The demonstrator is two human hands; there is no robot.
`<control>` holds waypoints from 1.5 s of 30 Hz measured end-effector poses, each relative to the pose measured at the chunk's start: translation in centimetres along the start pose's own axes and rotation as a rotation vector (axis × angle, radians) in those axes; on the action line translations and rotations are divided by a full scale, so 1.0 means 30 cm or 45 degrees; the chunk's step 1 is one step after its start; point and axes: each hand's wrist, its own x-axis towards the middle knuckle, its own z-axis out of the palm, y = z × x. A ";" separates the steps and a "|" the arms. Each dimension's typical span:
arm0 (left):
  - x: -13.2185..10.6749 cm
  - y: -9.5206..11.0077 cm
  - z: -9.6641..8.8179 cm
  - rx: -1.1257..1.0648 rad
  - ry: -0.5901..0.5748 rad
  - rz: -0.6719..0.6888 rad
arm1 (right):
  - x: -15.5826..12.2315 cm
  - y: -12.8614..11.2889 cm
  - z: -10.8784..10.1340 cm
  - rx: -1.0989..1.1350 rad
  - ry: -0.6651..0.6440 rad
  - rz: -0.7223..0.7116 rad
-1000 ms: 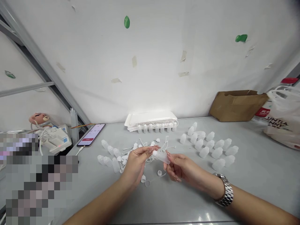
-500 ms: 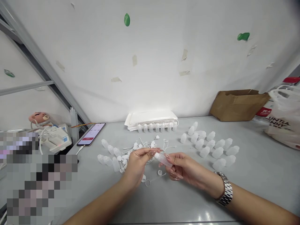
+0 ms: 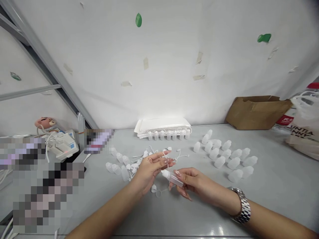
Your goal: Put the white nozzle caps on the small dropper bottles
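My right hand [image 3: 190,182] holds a small translucent dropper bottle [image 3: 176,179] by its body, tilted, with its white pointed nozzle [image 3: 164,173] towards the left. Just above that nozzle, my left hand [image 3: 152,166] is closed in a pinch on a thin white strap [image 3: 164,154]; its fingers hide the rest of the piece. Behind and beside the left hand lies a loose heap of white caps with straps [image 3: 134,165]. A single cap [image 3: 154,188] and a strap ring [image 3: 158,193] rest below it on the grey table.
Several translucent bottles [image 3: 233,163] lie at the right, and several more [image 3: 119,157] at the left. A row of bottles [image 3: 168,135] stands before a white stack [image 3: 164,124]. Further out are a brown paper bag [image 3: 259,113], a plastic bag [image 3: 302,126] and a phone [image 3: 98,141].
The fingers of my left hand have come off the bottle's top and lifted slightly, with a white strap showing between them. The white nozzle is now uncovered. The right hand keeps its hold.
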 end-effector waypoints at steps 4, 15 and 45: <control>0.004 0.003 -0.003 -0.015 0.076 0.134 | -0.001 0.007 -0.009 0.007 -0.014 -0.013; 0.019 0.015 -0.020 -0.184 0.122 0.172 | -0.014 -0.018 -0.006 -0.051 0.055 -0.083; -0.005 -0.009 0.004 -0.080 0.083 0.323 | -0.005 -0.024 -0.016 -0.405 0.455 -0.126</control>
